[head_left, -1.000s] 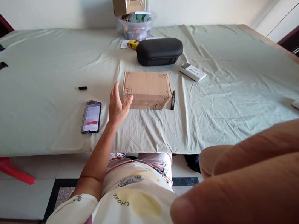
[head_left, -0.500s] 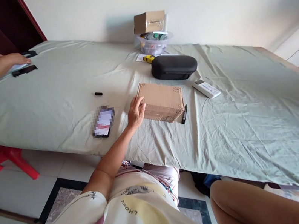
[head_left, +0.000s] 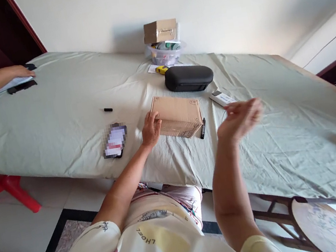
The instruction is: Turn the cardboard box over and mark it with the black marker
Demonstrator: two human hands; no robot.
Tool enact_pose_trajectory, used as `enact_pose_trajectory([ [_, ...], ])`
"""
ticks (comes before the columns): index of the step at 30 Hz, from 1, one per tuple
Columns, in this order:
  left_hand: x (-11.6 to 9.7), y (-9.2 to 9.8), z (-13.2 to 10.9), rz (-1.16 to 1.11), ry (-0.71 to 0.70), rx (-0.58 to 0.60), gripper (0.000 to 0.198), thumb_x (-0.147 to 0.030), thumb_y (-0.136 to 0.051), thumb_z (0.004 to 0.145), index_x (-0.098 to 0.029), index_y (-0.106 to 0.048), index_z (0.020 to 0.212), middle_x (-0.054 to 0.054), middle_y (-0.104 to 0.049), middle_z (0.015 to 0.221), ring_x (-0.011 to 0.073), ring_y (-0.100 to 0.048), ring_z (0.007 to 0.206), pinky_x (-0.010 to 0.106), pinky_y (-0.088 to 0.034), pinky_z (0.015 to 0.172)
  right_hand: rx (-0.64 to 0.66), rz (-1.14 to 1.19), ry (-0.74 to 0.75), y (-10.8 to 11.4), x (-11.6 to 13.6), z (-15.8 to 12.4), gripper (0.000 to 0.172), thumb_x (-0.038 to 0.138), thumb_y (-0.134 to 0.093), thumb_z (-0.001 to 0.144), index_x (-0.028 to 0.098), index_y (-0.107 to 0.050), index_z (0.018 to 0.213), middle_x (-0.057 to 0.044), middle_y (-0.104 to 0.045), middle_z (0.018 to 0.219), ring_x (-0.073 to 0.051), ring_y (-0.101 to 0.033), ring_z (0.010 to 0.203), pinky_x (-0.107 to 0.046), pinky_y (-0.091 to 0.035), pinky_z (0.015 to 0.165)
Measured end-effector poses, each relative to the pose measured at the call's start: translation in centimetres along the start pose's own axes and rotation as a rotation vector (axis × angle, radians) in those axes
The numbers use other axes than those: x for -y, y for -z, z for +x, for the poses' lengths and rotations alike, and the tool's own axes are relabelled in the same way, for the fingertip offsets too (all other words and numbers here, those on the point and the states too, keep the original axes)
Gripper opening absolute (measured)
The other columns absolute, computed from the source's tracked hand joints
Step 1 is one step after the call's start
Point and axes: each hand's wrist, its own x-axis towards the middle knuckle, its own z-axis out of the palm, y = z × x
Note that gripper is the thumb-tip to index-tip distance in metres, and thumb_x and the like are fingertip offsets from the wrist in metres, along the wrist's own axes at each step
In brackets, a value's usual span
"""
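A closed cardboard box point(head_left: 176, 109) lies on the cloth-covered table in front of me. My left hand point(head_left: 151, 129) grips its left end, fingers along the side and thumb at the near upper edge. Over the table to the right of the box, my right hand point(head_left: 240, 120) is raised with bent fingers drawn together; motion blurs it, and whatever it may hold is hidden. A black marker point(head_left: 203, 128) lies against the box's right end. Its small black cap point(head_left: 107, 109) appears to be the piece lying to the left. A white and grey carton point(head_left: 222, 98) is partly behind my right hand.
Behind the box sit a black zip case point(head_left: 188, 77), a yellow tape measure point(head_left: 161, 70) and a clear tub point(head_left: 166, 57) topped by a smaller carton point(head_left: 160, 31). A phone point(head_left: 115, 141) lies left. Another person's hands point(head_left: 22, 71) rest at far left. A stool point(head_left: 323, 224) stands below right.
My right arm has come up from beside my leg, bringing the hand over the table. My left hand stays on the box. The view has shifted slightly, showing more at right.
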Motion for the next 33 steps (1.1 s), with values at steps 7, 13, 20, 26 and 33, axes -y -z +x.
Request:
enact_pose_trajectory([
  [7, 0.2, 0.1, -0.3, 0.009, -0.035, 0.001, 0.047, -0.058, -0.042, 0.107, -0.023, -0.058, 0.135, 0.019, -0.063, 0.143, 0.0271, -0.063, 0.137, 0.047, -0.053, 0.116, -0.013, -0.171, -0.18, -2.9, -9.1, -5.4, 0.054, 0.065, -0.044, 0.101, 0.02, -0.068, 0.119, -0.011, -0.073, 0.125, -0.025, -0.07, 0.122, -0.047, -0.053, 0.108],
  [13, 0.2, 0.1, -0.6, -0.021, -0.032, 0.001, 0.057, -0.066, -0.038, 0.107, -0.021, -0.057, 0.136, 0.02, -0.062, 0.143, 0.0253, -0.066, 0.131, 0.041, -0.058, 0.107, 0.062, -0.222, -0.236, -2.1, -9.0, -7.1, 0.059, 0.064, -0.047, 0.103, 0.021, -0.066, 0.138, -0.014, -0.065, 0.147, -0.026, -0.058, 0.14, -0.053, -0.045, 0.123],
  [20, 1.5, 0.1, -0.9, -0.046, -0.024, -0.018, 0.067, -0.068, -0.042, 0.105, -0.023, -0.048, 0.155, 0.018, -0.059, 0.156, 0.0283, -0.054, 0.15, 0.046, -0.044, 0.125, 0.075, -0.225, -0.337, -3.0, -9.1, -8.1, 0.065, 0.066, -0.041, 0.105, 0.028, -0.053, 0.156, -0.009, -0.053, 0.163, -0.025, -0.048, 0.154, -0.054, -0.034, 0.132],
  [26, 2.1, -0.1, -1.0, -0.118, 0.06, -0.053, 0.08, -0.07, -0.049, 0.102, -0.021, -0.036, 0.164, 0.02, -0.05, 0.166, 0.0315, -0.046, 0.158, 0.05, -0.038, 0.131, -0.009, -0.251, -0.318, -3.9, -9.7, -8.4, 0.071, 0.071, -0.049, 0.1, 0.026, -0.052, 0.155, -0.012, -0.052, 0.163, -0.029, -0.046, 0.155, -0.059, -0.032, 0.132],
  [33, 1.8, -1.0, -0.6, -0.151, 0.155, -0.06, 0.091, -0.065, -0.067, 0.095, -0.02, -0.031, 0.165, 0.021, -0.044, 0.169, 0.0331, -0.039, 0.162, 0.05, -0.035, 0.133, -0.013, -0.289, -0.325, -4.5, -10.2, -8.5, 0.073, 0.074, -0.047, 0.099, 0.026, -0.053, 0.154, -0.012, -0.054, 0.161, -0.029, -0.045, 0.156, -0.056, -0.036, 0.131],
])
